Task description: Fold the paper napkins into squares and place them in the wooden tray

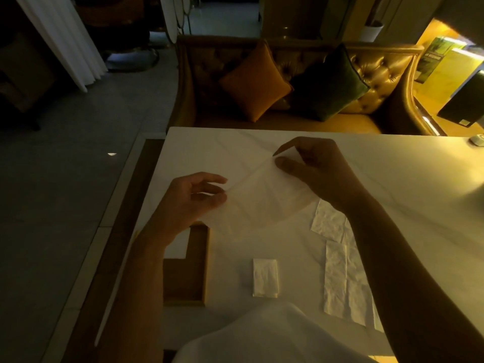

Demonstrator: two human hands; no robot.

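Holding open napkin (262,203) above table (392,179): left hand (191,203) pinches left corner, right hand (317,169) pinches far corner, other fingers loosely curled. Wooden tray (183,279) lies under left wrist. Risk: thin sheet sags, so corners meet crooked; hard pull may tear it.

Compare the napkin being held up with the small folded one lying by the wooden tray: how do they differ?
The held napkin is spread open and see-through; the folded napkin is a compact, opaque rectangle. The left hand and right hand pinch the held napkin's edges; the folded napkin lies untouched on the table beside the wooden tray. The held napkin spans far wider than the folded napkin. Both are white paper, outside the tray.
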